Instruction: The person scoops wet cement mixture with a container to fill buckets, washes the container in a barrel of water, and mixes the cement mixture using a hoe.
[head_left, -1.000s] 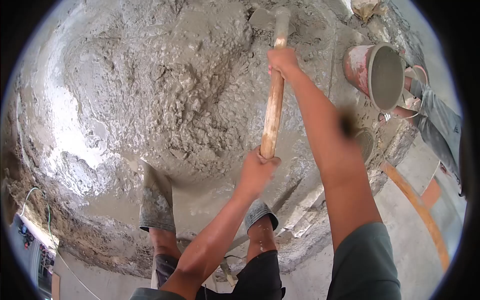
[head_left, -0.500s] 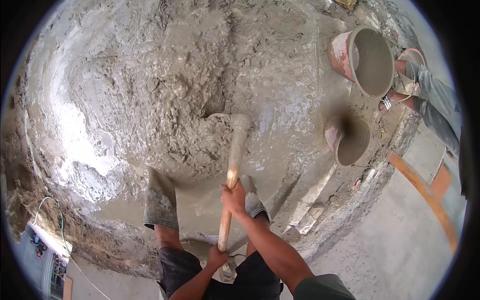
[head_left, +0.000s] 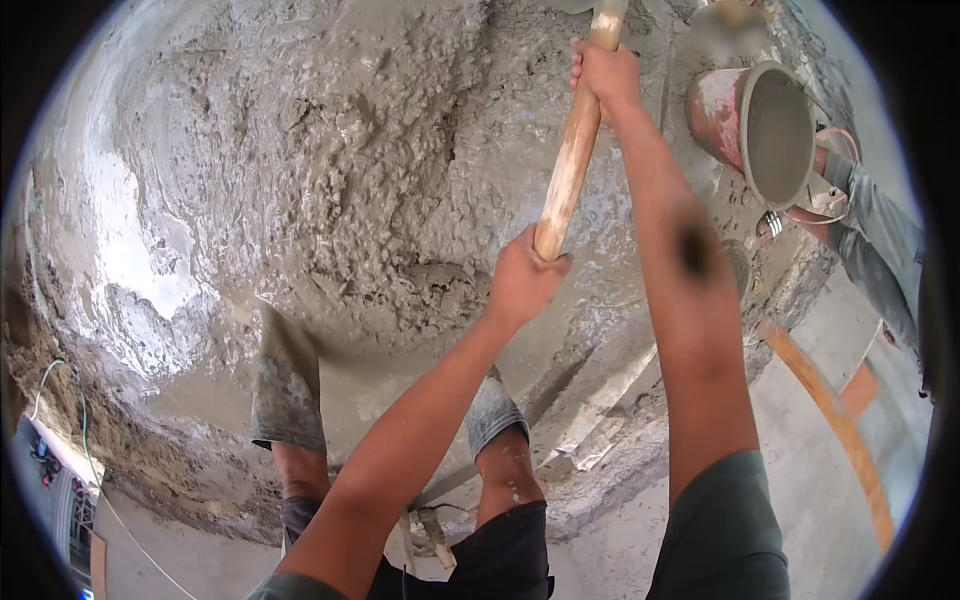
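Note:
My left hand point(head_left: 528, 275) is wrapped round the lower end of a hoe's wooden handle point(head_left: 572, 165). Higher up the same handle, my right hand point(head_left: 608, 76) grips it close to the upper edge of the view. The hoe is raised and slants up to the right; only a bit of its grey head shows, and the blade is mostly cut off. Below it spreads a thick bed of wet grey cement mix point(head_left: 370, 170), lumpy in the middle. My boots stand in the mix, the left one point(head_left: 285, 375) coated in grey.
A large mortar-smeared bucket point(head_left: 725, 115) stands at the right. A blurred round shape lies above it. Another person's legs point(head_left: 870, 210) are beside the bucket. A curved wooden board point(head_left: 830, 430) lies on the floor at right. A thin cable point(head_left: 85, 440) runs along the lower left.
Both hands have lifted the hoe up and to the right, out of the mix. My right forearm now covers the smaller bucket, and the view has shifted slightly.

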